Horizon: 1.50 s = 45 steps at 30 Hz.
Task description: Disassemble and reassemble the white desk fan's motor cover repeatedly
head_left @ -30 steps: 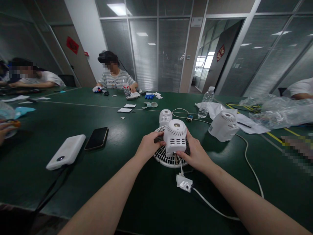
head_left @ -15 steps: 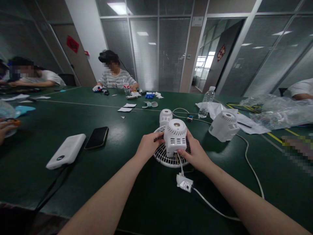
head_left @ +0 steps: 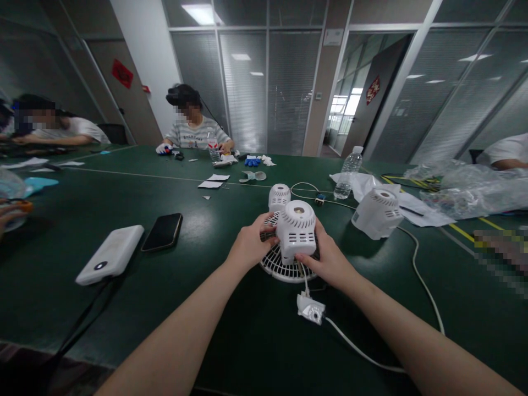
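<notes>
Left grip [head_left: 251, 241], right grip [head_left: 329, 253] — clasping white housing [head_left: 296, 234] from either side (grille [head_left: 284, 270] beneath).

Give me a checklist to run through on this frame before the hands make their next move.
1. Right hand on the white plastic vented housing: ok, thumb at its lower edge.
2. Grip of the left hand: cannot tell; it is at the housing's left side, exact contact unclear.
3. Round white slatted grille beneath the housing: ok, lying flat.
4. Housing fastened to grille: cannot tell, joint hidden.
5. Thin white cable slack: ok, curving loosely from the small white plastic box.
6. Space behind the housing: not ok, a second white vented housing stands close.
</notes>
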Tool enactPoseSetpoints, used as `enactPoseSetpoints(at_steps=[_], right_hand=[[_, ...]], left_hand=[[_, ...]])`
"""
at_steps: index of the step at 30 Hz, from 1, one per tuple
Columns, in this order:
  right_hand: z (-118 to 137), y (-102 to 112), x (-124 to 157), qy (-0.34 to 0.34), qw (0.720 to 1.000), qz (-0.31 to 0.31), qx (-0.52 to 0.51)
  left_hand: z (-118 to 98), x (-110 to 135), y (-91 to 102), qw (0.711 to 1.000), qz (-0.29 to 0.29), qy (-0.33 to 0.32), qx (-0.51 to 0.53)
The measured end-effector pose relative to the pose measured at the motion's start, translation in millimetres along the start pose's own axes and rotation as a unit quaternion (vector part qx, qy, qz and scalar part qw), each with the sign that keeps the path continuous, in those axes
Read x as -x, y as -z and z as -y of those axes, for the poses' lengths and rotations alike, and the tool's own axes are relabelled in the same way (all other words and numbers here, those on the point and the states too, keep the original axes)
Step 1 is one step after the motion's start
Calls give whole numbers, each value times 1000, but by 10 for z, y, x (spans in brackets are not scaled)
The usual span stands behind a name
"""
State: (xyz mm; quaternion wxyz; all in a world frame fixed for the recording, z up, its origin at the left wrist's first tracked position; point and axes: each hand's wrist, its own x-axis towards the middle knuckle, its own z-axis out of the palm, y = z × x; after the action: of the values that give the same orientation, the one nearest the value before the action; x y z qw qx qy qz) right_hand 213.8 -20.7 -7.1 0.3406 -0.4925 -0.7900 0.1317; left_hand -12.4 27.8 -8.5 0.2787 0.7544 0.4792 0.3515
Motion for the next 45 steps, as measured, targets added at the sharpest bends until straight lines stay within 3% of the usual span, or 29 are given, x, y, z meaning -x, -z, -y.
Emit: enactPoseSetpoints(at_steps=[11,19,36,45], right_hand=[[27,71,29,-21,1000,10,-3],[15,70,35,-13,1000,-1,-10],[-1,135,19,-49,998,38,-12],[-13,178,-19,-25,999,44,-6]], left_hand=[[-121,109,117,984,96,-102,-108],[-119,98,40,991,87,-73,-66],[-88,89,123,986,120,-85,-80],[-99,80,152,988,123,-66,-67]])
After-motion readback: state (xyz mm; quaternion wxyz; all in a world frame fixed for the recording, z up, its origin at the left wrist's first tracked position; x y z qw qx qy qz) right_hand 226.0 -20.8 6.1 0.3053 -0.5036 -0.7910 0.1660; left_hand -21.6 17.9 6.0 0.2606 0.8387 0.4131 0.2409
